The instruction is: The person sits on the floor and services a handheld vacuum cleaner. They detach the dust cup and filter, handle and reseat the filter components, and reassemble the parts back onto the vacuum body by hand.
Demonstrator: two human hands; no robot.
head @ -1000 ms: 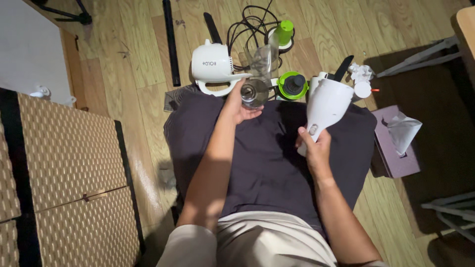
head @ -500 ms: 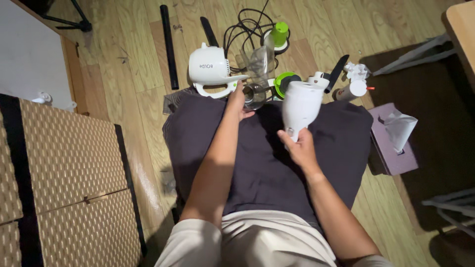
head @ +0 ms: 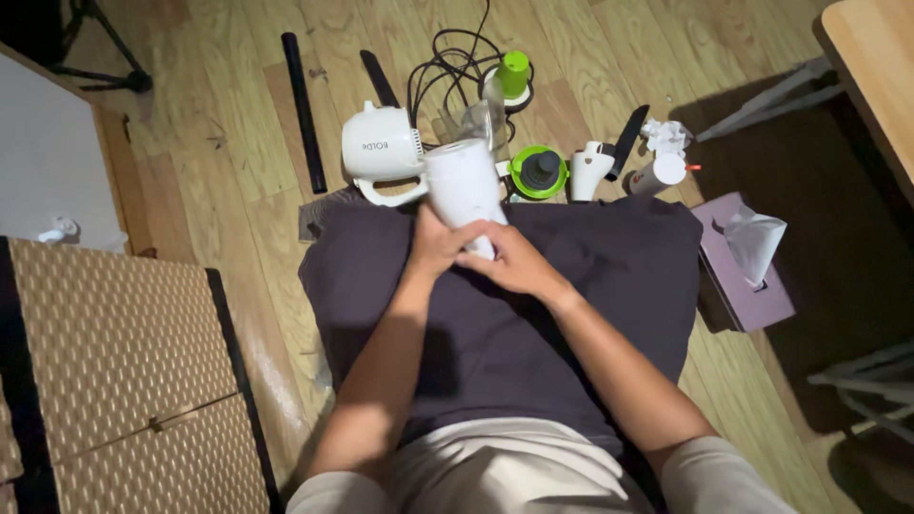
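I've got the white cone-shaped appliance body (head: 464,186) in both hands, over the far edge of the dark cloth (head: 533,314) spread on the wood floor (head: 238,181). Left hand (head: 436,246) is wrapped around its lower end from the left; right hand (head: 509,259) is clamped on the same end from the right, fingers overlapping the left's. Using that body as my reference: the white motor unit with a handle (head: 383,148) is just to its left, touching or nearly so. A clear plastic cup (head: 479,119) sits right behind it, with a black cable tangle (head: 447,67) and a green cap (head: 514,74) further back. To its right, a green lidded bowl (head: 538,171), then a small white part (head: 590,171), a black blade-like piece (head: 628,141) and a white cylinder (head: 657,174). Well right: purple tissue box (head: 738,276). Far left: a black tube (head: 303,109).
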